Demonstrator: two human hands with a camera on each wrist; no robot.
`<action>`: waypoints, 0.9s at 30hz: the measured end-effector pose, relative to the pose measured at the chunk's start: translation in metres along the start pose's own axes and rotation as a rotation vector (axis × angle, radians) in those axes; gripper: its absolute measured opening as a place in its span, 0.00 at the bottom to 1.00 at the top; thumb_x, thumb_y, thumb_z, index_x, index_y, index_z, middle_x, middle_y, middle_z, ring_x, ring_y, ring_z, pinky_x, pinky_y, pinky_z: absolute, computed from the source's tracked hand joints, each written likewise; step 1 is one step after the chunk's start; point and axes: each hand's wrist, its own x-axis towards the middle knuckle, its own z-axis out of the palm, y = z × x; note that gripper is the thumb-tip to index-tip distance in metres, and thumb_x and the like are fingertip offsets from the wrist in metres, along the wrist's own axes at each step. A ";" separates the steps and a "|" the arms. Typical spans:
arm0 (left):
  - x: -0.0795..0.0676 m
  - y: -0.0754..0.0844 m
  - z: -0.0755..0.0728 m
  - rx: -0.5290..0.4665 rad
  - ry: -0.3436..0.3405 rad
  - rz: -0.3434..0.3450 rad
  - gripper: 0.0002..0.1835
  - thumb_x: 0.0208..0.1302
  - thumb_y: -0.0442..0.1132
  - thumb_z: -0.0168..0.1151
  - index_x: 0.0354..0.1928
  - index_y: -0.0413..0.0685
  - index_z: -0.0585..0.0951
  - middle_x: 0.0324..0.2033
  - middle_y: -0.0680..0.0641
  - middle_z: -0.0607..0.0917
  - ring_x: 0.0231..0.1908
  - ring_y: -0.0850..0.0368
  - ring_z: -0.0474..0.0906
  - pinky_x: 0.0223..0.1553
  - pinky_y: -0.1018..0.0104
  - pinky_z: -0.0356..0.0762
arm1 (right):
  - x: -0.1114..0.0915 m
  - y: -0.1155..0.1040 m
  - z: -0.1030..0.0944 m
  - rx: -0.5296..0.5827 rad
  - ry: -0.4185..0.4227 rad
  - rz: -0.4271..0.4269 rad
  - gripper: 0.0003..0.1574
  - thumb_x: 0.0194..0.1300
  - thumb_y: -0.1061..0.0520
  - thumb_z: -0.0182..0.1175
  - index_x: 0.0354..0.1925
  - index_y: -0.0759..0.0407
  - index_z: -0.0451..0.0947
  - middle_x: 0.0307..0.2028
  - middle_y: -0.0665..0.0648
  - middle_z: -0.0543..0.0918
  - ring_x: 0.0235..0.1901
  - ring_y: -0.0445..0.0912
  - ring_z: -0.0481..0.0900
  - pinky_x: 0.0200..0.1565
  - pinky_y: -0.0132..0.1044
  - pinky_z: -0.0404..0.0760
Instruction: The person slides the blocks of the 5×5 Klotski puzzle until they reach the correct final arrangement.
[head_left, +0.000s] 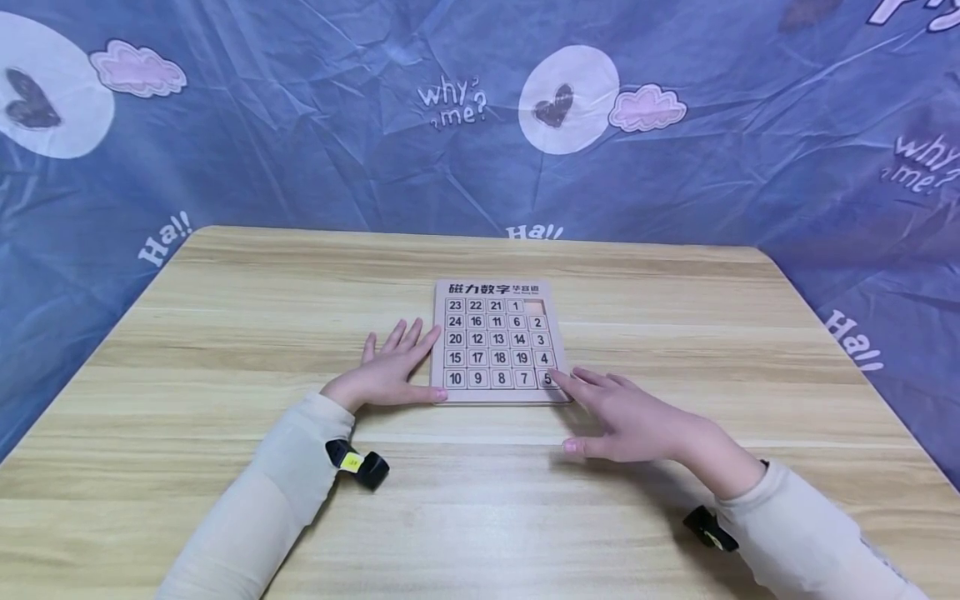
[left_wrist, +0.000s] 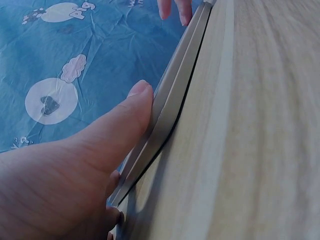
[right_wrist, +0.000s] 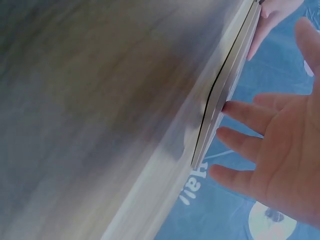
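Note:
A number sliding puzzle (head_left: 498,342) lies flat on the table, a pale board with Chinese lettering along its far edge. Its numbered tiles sit in rows, and a bare tan square shows at the top right corner beside the 1. My left hand (head_left: 390,373) steadies the board's near left corner, thumb on the near rim and the other fingers spread along the left side. With the index fingertip of my right hand (head_left: 630,417) I touch the 5 tile at the near right corner; the thumb stands apart and the other fingers reach forward loosely.
The wooden table (head_left: 225,333) spreads around the board on all sides. Behind it hangs a blue printed cloth (head_left: 360,167) with clouds and lettering. Small black wrist cameras sit at both cuffs, the left camera (head_left: 371,468) and the right camera (head_left: 708,529).

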 end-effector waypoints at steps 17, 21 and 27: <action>-0.001 0.000 -0.001 -0.002 0.001 0.001 0.52 0.45 0.70 0.50 0.66 0.55 0.40 0.64 0.41 0.37 0.61 0.45 0.26 0.52 0.42 0.18 | -0.002 -0.019 0.004 -0.036 0.000 -0.049 0.53 0.49 0.31 0.53 0.64 0.57 0.49 0.60 0.55 0.60 0.60 0.56 0.50 0.54 0.59 0.49; -0.001 0.000 -0.001 -0.006 0.003 0.003 0.52 0.45 0.70 0.50 0.66 0.55 0.40 0.64 0.41 0.37 0.62 0.45 0.27 0.52 0.42 0.19 | 0.000 -0.025 0.006 -0.059 -0.005 -0.068 0.53 0.49 0.31 0.53 0.65 0.55 0.49 0.61 0.55 0.59 0.61 0.55 0.49 0.54 0.59 0.48; 0.000 -0.002 0.000 -0.005 -0.001 -0.008 0.53 0.44 0.71 0.50 0.66 0.56 0.40 0.64 0.42 0.37 0.61 0.46 0.26 0.52 0.42 0.18 | 0.003 -0.031 0.007 -0.093 0.003 -0.089 0.53 0.48 0.30 0.52 0.65 0.54 0.49 0.61 0.56 0.58 0.60 0.55 0.50 0.54 0.59 0.47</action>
